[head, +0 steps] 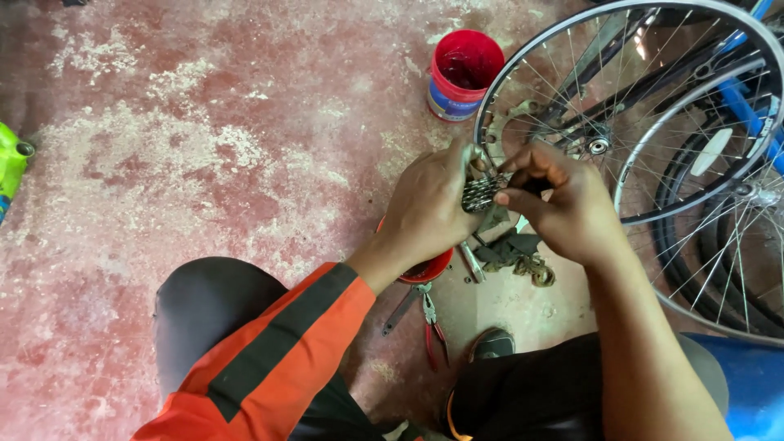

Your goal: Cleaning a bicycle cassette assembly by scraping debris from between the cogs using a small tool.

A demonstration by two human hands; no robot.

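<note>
My left hand and my right hand meet over the floor, both gripping a small dark metal toothed cog cluster held between their fingertips. The left fingers wrap its left side and top; the right thumb and forefinger pinch its right side. Under the hands lie a greasy rag, a wrench and a red shallow bowl, mostly hidden by my left wrist. A bicycle wheel with silver spokes lies just beyond my right hand.
A red tub with a blue band stands on the worn red concrete floor behind the hands. Red-handled pliers lie by my shoe. More wheels and a blue frame crowd the right. A green object sits at the left edge.
</note>
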